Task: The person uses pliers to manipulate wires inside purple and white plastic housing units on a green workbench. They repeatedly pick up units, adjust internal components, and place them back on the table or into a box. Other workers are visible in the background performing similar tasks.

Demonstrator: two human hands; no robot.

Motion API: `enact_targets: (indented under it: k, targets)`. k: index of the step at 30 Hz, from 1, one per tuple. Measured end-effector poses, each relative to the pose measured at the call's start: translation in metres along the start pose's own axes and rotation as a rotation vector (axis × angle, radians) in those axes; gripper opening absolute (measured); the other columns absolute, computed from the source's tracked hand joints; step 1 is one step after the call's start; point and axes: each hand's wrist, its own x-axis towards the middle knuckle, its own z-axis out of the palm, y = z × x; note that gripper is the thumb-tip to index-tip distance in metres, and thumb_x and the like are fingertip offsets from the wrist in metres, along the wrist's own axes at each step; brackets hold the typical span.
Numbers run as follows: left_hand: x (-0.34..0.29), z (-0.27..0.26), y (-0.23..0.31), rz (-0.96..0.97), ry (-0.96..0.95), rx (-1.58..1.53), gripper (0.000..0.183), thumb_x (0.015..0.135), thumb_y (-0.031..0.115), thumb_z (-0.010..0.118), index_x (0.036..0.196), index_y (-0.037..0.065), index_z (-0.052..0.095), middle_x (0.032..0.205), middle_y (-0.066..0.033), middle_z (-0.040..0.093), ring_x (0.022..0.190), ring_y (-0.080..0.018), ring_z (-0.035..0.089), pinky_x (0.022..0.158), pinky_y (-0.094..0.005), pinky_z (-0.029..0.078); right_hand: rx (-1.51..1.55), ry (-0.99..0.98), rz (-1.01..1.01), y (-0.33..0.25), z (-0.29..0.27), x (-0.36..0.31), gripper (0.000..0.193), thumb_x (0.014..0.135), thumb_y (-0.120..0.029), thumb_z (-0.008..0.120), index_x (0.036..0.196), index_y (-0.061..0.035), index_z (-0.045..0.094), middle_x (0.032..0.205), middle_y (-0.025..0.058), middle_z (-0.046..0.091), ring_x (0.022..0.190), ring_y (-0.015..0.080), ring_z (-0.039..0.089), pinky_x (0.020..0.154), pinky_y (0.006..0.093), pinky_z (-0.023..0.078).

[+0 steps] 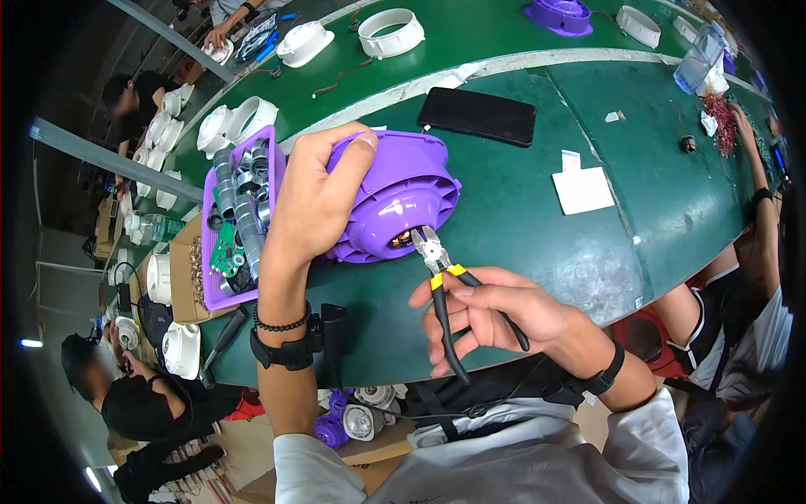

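Note:
My left hand (315,189) is closed around the far left side of a purple plastic housing (407,206), thumb on top. The housing is tilted over the green table, its domed, ribbed side toward me. Copper-coloured parts (403,239) show in the round hole of the dome. In my right hand (512,311) is a pair of cutting pliers (431,256) with black and yellow handles. The handles are spread, and the jaws reach the edge of the hole beside the copper-coloured parts. Whether they grip anything there is too small to tell.
A purple tray (273,155) of metal rings and green circuit boards stands left, beside a cardboard box (183,286) and a hammer (223,343). A black phone (478,116) and white paper (583,191) lie beyond. At right, another person's hand (743,130) touches red wires (719,126).

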Motion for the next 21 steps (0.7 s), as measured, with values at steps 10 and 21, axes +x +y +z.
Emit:
enact_targets:
  k: [10, 21]
  targets:
    - [-0.001, 0.001, 0.008, 0.024, -0.073, 0.022, 0.027, 0.094, 0.018, 0.054, 0.084, -0.007, 0.057, 0.066, -0.0036, 0.051, 0.064, -0.0091, 0.044, 0.059, -0.0287, 0.04, 0.169, 0.041, -0.016, 0.018, 0.003, -0.002, 0.028, 0.106, -0.031, 0.041, 0.105, -0.0045, 0.051, 0.08, 0.0028, 0.047, 0.065, 0.0147, 0.05, 0.058, 0.0306, 0.047]
    - [0.006, 0.01, 0.021, 0.079, -0.134, 0.227, 0.03, 0.097, 0.02, 0.053, 0.087, -0.008, 0.058, 0.069, -0.0064, 0.054, 0.065, -0.0108, 0.046, 0.061, -0.0297, 0.042, -0.494, 0.376, 0.014, 0.018, 0.03, -0.021, 0.023, 0.103, -0.014, 0.044, 0.121, -0.0002, 0.05, 0.094, 0.0065, 0.056, 0.083, 0.0141, 0.058, 0.076, 0.0299, 0.05]
